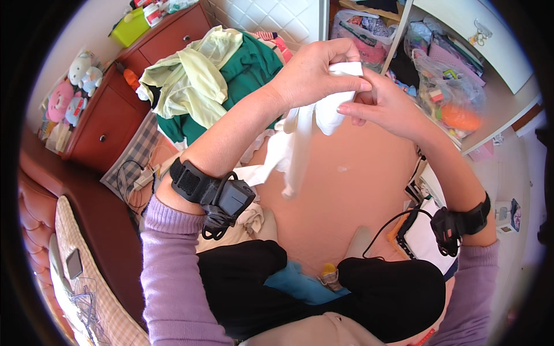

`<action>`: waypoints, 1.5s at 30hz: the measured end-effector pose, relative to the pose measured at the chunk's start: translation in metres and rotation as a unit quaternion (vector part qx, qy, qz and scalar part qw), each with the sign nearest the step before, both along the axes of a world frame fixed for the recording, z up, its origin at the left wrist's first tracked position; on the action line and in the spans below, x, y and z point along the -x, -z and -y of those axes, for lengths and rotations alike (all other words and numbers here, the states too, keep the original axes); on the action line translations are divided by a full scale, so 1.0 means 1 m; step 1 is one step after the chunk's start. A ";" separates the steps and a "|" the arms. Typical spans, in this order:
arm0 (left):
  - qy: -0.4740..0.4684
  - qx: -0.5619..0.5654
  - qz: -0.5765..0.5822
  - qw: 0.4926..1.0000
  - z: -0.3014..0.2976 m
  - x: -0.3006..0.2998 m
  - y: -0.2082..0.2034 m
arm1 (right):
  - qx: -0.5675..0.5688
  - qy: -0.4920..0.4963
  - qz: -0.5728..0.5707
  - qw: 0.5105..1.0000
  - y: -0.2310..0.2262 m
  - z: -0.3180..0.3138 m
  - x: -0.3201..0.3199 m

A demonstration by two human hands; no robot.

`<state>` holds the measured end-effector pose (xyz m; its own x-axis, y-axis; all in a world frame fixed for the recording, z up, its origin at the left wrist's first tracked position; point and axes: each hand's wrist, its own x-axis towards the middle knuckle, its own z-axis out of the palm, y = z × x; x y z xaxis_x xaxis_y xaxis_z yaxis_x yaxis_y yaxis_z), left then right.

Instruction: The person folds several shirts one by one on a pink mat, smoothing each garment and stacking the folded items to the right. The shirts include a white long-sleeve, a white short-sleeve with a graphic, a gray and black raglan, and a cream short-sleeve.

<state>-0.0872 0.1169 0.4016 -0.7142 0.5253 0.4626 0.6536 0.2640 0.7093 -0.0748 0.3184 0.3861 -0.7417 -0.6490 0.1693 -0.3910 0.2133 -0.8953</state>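
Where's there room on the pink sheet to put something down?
The middle of the pink sheet is bare, between the hanging white cloth and the black-clad legs. It's crowded at upper left, with the green garment and pale yellow garment heaped up.

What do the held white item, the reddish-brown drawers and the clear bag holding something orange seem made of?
White item: probably soft matte fabric; it hangs limply.
Reddish-brown drawers: perhaps varnished wood; smooth, slight sheen.
Clear bag: likely thin glossy plastic; see-through, crinkled.

The person's left hand (317,75) and right hand (385,105) hold up a white cloth (330,112). A pale yellow cloth (199,81) lies on a green cloth (248,63).
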 end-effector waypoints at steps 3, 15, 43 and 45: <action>-0.007 -0.017 0.039 0.999 -0.008 0.001 0.005 | -0.049 0.011 -0.067 0.996 -0.012 -0.007 0.012; -0.074 -0.060 0.244 0.965 0.010 0.000 0.063 | 0.047 0.303 -0.272 0.912 -0.045 -0.097 0.004; -0.161 0.141 -0.002 0.977 -0.034 -0.020 0.041 | -0.007 0.048 0.107 0.993 0.012 -0.055 -0.020; -0.129 0.063 0.133 0.981 -0.037 -0.024 0.041 | 0.005 0.049 0.121 0.991 0.012 -0.052 -0.023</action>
<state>-0.0629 0.1541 0.3606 -0.9172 0.3522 0.1861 0.3507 0.4922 0.7967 -0.0522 0.3702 0.3745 -0.8205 -0.5715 -0.0154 -0.1416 0.2291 -0.9630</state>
